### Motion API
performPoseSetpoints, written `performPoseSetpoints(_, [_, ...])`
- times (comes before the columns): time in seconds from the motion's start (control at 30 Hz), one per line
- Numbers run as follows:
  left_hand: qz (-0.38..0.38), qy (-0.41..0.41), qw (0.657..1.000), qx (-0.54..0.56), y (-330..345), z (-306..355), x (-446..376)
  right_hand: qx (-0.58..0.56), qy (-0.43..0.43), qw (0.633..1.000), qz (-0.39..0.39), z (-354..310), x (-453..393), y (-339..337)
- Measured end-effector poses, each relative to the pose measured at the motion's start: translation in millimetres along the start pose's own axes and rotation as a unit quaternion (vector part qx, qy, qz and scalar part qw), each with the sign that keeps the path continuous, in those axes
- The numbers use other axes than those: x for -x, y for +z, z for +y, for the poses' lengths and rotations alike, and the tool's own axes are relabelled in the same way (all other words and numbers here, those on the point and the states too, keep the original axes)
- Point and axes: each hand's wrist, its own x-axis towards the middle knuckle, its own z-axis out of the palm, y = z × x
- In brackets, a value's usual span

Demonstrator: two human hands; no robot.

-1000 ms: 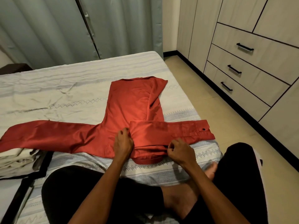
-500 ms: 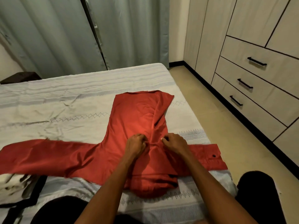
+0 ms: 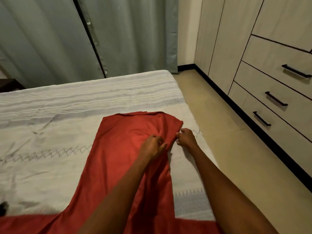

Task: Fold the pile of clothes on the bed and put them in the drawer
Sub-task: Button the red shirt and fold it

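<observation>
A red long-sleeved shirt [image 3: 121,149] lies spread on the bed [image 3: 50,132], its hem pointing away from me and its right side folded inward. My left hand [image 3: 152,146] lies on the folded strip and pinches the cloth there. At the folded right edge, my right hand [image 3: 185,136] grips the fabric with curled fingers. One sleeve runs off to the left along the lower frame edge. The drawers [image 3: 276,100] with black handles are set in the wardrobe at the right.
A pale patterned bedspread covers the bed. Grey-green curtains [image 3: 84,39] hang behind it. A strip of beige floor [image 3: 228,149] separates the bed from the wardrobe. A dark piece of furniture [image 3: 8,84] shows at the far left.
Both hands have slid up the shirt's folded right edge, away from me toward the hem. The view has moved forward, so my legs and the cuffed sleeve have left the frame.
</observation>
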Motion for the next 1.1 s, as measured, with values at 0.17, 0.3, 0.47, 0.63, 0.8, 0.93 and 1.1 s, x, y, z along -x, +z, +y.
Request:
performPoseSetpoints(0.17, [0.009, -0.029, 0.988, -0.150, 30, 9, -49, -0.063, 0.000, 0.998, -0.004, -26, -42, 4])
performPoseSetpoints(0.3, [0.075, 0.016, 0.995, -0.058, 34, 10, -71, -0.101, -0.022, 0.994, 0.015, -40, -65, 9])
performPoseSetpoints(0.47, [0.185, -0.162, 0.879, 0.408, 12, -6, -90, -0.228, -0.135, 0.964, -0.023, -49, -69, 20])
performPoseSetpoints(0.63, [0.053, -0.254, 0.863, 0.433, -5, -46, -103, 0.084, -0.083, 0.993, -0.008, -34, -73, 39])
performPoseSetpoints(0.8, [0.034, -0.259, 0.861, 0.437, -15, -57, -128, 0.160, -0.150, 0.972, -0.086, -51, -94, 46])
performPoseSetpoints(0.93, [0.039, -0.219, 0.868, 0.443, -11, -53, -144, 0.318, -0.177, 0.921, -0.138, -72, -125, 45])
performPoseSetpoints(1.1, [0.141, -0.123, 0.961, 0.206, 2, -63, -157, 0.407, -0.200, 0.887, -0.086, -86, -159, 43])
